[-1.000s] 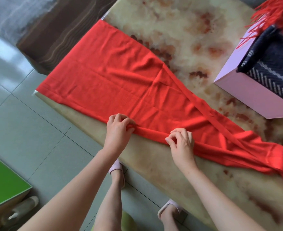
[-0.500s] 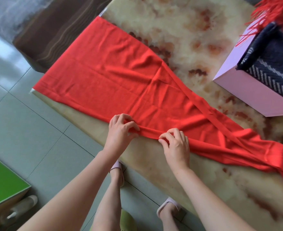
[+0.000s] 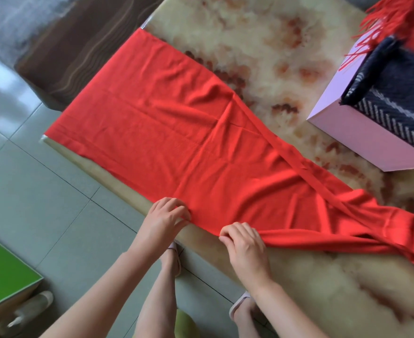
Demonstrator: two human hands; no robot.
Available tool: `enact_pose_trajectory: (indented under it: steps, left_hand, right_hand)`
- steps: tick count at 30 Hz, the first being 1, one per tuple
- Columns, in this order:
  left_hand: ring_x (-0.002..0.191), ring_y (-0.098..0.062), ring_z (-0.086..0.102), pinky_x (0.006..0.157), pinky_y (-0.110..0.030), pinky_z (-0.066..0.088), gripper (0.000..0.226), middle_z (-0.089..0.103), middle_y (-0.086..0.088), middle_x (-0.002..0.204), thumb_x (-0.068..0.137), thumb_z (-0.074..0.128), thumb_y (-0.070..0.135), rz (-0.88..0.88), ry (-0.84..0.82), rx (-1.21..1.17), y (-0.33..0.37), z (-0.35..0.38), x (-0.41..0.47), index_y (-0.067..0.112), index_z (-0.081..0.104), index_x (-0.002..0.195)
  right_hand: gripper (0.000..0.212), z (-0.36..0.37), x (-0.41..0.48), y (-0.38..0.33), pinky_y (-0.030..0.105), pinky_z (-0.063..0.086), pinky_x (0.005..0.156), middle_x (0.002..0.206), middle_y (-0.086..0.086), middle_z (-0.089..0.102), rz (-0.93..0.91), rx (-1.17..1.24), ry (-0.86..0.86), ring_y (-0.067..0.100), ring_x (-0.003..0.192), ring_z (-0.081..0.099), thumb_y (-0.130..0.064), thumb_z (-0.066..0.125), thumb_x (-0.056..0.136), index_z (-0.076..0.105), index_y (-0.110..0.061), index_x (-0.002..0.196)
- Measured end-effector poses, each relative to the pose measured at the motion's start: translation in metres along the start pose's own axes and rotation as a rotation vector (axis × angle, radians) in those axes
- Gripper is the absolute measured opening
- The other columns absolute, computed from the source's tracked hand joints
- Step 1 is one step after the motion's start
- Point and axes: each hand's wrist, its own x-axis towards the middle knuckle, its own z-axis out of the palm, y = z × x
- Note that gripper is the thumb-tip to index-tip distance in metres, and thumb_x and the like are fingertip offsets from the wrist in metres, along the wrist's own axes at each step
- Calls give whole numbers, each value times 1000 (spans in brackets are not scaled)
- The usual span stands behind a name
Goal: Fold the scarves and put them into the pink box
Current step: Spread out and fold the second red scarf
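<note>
A long red scarf (image 3: 176, 132) lies spread flat across the marbled table (image 3: 269, 50), its right part bunched and narrower. My left hand (image 3: 164, 218) pinches the scarf's near edge at the table's front. My right hand (image 3: 245, 242) grips the same edge a little to the right, where the cloth gathers into a fold. The pink box (image 3: 362, 132) stands at the right, holding a dark striped scarf (image 3: 401, 98) that hangs over its rim. A red fringed scarf (image 3: 396, 18) lies on top at the far corner.
A brown cushioned seat (image 3: 79, 45) stands beyond the table's left end. A green-topped stool (image 3: 3, 272) sits on the grey tiled floor at lower left, with a pale slipper (image 3: 28, 311) beside it. My legs and slippers show under the table's front edge.
Both hands have slid a little along the scarf's near edge, keeping their pinch. The edge between them now lies flatter and the fold by my right hand has shifted rightward.
</note>
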Motion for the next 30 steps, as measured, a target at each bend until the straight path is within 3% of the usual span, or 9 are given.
enact_pose_trajectory:
  steps: [5, 10, 14, 18, 23, 26, 28, 30]
  left_hand:
    - [90, -12, 48, 85, -25, 37, 27, 60, 9, 90, 83, 46, 45, 16, 13, 121, 5, 0, 0, 24, 64, 83]
    - [74, -21, 58, 70, -34, 47, 30, 60, 7, 75, 84, 38, 39, -184, 23, 215, 17, 0, 12, 18, 58, 92]
    - [77, -27, 58, 66, -38, 50, 30, 60, -1, 83, 79, 38, 26, -126, 22, 189, 31, 6, 43, 17, 62, 94]
    - [89, -31, 57, 74, -40, 52, 40, 60, -8, 104, 74, 38, 18, 0, 21, 102, 58, 15, 89, 16, 65, 103]
    - [106, -33, 59, 87, -39, 48, 38, 60, -12, 118, 75, 47, 9, 68, 33, 87, 98, 28, 142, 13, 66, 108]
    - [124, -31, 48, 102, -41, 36, 43, 51, -13, 134, 80, 53, 5, 64, 7, 79, 112, 31, 167, 12, 59, 122]
    - [139, -26, 29, 111, -42, 22, 49, 32, -11, 150, 88, 50, 12, 30, -72, 101, 119, 32, 177, 15, 45, 137]
    - [146, -21, 6, 116, -45, 8, 61, 8, -6, 158, 93, 48, 23, -21, -205, 150, 123, 35, 180, 19, 23, 148]
  right_hand:
    - [13, 13, -4, -8, 25, 37, 70, 80, -11, 53, 47, -31, -55, 14, 77, 53, -35, 47, 83, 56, -26, 78]
    - [20, 5, 0, -14, 28, 44, 77, 95, -9, 55, 42, 34, -53, 14, 87, 54, -37, 49, 86, 63, -26, 92]
    - [19, -25, 39, 10, 29, 44, 87, 100, -2, 58, 178, 238, 158, 17, 96, 56, -26, 52, 85, 66, -19, 96]
    - [19, -61, 91, 55, 35, 43, 92, 100, 5, 59, 367, 246, 325, 26, 95, 57, -10, 66, 80, 67, -15, 98]
    - [25, -91, 130, 104, 42, 43, 96, 104, 8, 57, 539, 204, 326, 29, 101, 56, -18, 71, 79, 66, -15, 103]
    - [22, -96, 133, 118, 35, 39, 96, 102, 8, 60, 558, 122, 230, 29, 103, 52, -24, 72, 79, 68, -16, 99]
    - [22, -98, 130, 122, 33, 38, 92, 100, 7, 61, 553, 56, 177, 29, 101, 50, -28, 73, 78, 68, -17, 97]
    - [26, -100, 126, 122, 33, 38, 92, 100, 5, 57, 499, 45, 230, 27, 101, 50, -25, 76, 75, 65, -18, 97]
